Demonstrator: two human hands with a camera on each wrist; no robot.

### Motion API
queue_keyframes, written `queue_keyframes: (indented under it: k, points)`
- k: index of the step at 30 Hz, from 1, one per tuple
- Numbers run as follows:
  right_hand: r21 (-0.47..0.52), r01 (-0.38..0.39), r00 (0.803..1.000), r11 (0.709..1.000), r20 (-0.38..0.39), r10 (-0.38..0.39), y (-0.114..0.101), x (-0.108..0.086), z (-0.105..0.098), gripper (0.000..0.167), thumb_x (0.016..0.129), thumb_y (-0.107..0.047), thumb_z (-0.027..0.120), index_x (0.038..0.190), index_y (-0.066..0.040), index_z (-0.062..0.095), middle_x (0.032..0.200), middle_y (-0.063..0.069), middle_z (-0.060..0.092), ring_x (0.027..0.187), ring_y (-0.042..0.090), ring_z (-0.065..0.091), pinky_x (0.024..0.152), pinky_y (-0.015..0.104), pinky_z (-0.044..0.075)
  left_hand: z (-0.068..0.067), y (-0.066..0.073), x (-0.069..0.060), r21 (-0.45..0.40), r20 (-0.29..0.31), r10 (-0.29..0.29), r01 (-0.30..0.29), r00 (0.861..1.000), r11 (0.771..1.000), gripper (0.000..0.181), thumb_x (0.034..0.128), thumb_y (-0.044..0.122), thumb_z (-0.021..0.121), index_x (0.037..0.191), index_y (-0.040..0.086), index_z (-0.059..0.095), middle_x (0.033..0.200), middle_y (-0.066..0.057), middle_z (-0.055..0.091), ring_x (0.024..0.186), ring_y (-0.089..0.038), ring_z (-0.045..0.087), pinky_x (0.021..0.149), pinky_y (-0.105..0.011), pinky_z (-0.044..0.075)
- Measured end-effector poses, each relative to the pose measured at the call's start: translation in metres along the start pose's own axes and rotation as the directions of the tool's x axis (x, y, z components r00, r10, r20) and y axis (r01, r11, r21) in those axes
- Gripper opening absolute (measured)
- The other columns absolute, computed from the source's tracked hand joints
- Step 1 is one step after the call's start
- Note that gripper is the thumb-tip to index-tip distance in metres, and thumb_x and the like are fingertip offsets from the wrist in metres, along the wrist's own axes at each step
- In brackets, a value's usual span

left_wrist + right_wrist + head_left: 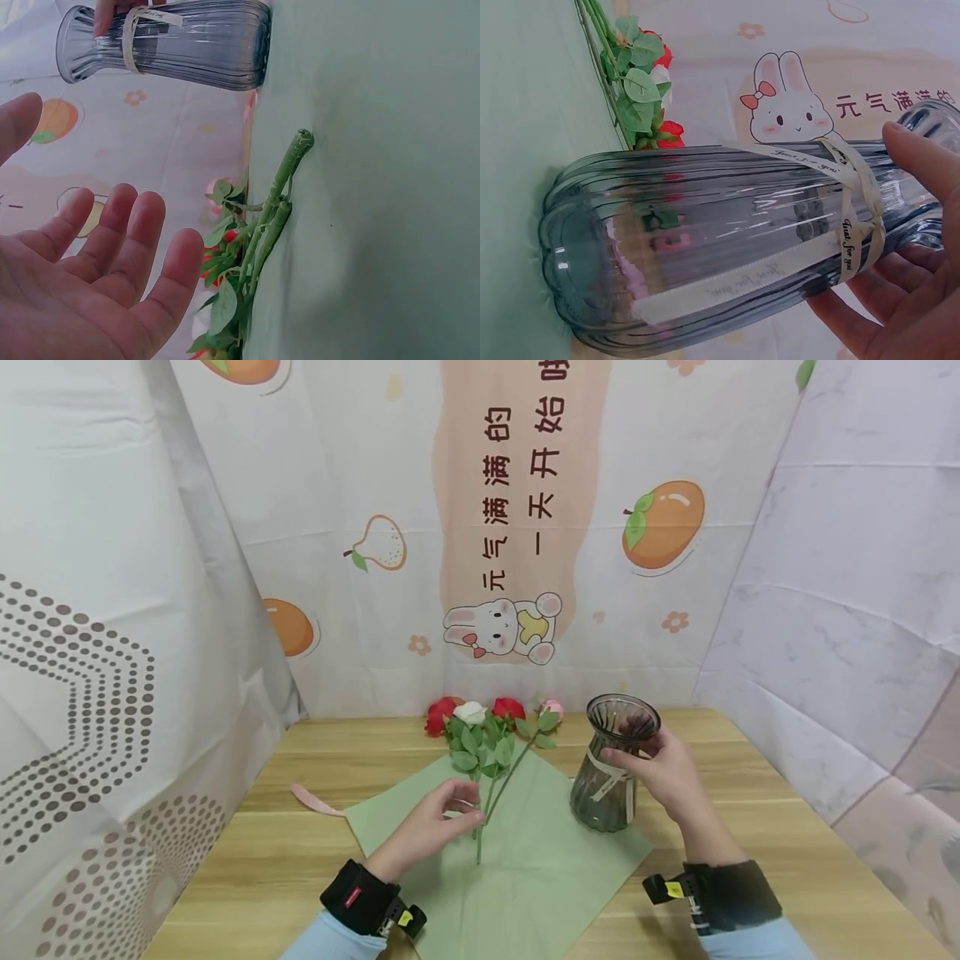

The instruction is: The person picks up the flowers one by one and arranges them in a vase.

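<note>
In the head view a grey ribbed glass vase (600, 797), a printed ribbon round its neck, stands on the right part of a green cloth (525, 877). The right hand (663, 768) grips its neck, thumb in front, fingers behind; the right wrist view shows the same hold on the vase (705, 247). The left hand (435, 822) is over the flower stems (481, 843), fingers relaxed and apart. In the left wrist view the left hand (112, 285) holds nothing, beside the green stems (281, 172). Red, white (471, 713) and pink (552, 707) flowers lie at the cloth's far corner.
The cloth lies on a wooden table (270, 843). A pink ribbon (315, 802) extends from the cloth's left corner. Behind the table hangs a printed curtain (360, 635), with more hanging fabric on the left (97, 568) and right (847, 610).
</note>
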State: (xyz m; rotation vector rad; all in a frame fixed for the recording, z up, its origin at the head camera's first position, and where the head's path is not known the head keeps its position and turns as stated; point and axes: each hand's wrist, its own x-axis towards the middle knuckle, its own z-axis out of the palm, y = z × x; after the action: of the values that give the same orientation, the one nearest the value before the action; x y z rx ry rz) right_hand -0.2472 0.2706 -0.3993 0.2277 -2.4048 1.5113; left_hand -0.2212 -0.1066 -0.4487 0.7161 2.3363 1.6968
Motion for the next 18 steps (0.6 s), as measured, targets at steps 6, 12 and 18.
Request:
queue_keyframes:
  k: [6, 12, 18]
  points:
    - [-0.014, -0.018, 0.999, 1.0, 0.03, 0.019, 0.001, 0.001, -0.004, 0.065, 0.086, -0.032, 0.085, 0.138, -0.005, 0.055, 0.129, 0.017, 0.064, 0.119, 0.03, 0.059, 0.092, 0.036, 0.049, -0.005, -0.001, -0.001, 0.014, -0.031, -0.009, 0.01, 0.999, 1.0, 0.044, 0.0989, 0.029, 0.069, 0.137, 0.011, 0.055, 0.13, -0.015, 0.06, 0.114, -0.023, 0.06, 0.089, -0.034, 0.051]
    - [-0.01, -0.03, 0.998, 1.0, 0.063, 0.03, 0.002, -0.003, -0.01, 0.068, 0.087, -0.033, 0.084, 0.14, -0.004, 0.054, 0.134, 0.021, 0.06, 0.126, 0.038, 0.055, 0.099, 0.055, 0.044, -0.01, -0.001, 0.0, 0.027, -0.049, 0.01, -0.009, 0.999, 1.0, 0.046, 0.0994, 0.028, 0.069, 0.139, 0.008, 0.054, 0.129, -0.014, 0.06, 0.114, -0.024, 0.06, 0.089, -0.034, 0.052]
    - [-0.027, -0.015, 0.997, 1.0, 0.078, 0.017, 0.002, -0.003, -0.013, 0.066, 0.088, -0.032, 0.083, 0.14, -0.004, 0.055, 0.133, 0.023, 0.061, 0.127, 0.043, 0.053, 0.098, 0.06, 0.045, -0.016, 0.003, 0.001, 0.035, -0.087, 0.021, -0.018, 0.996, 0.999, 0.045, 0.0996, 0.026, 0.069, 0.137, 0.007, 0.055, 0.126, -0.008, 0.061, 0.115, -0.025, 0.06, 0.091, -0.037, 0.052]
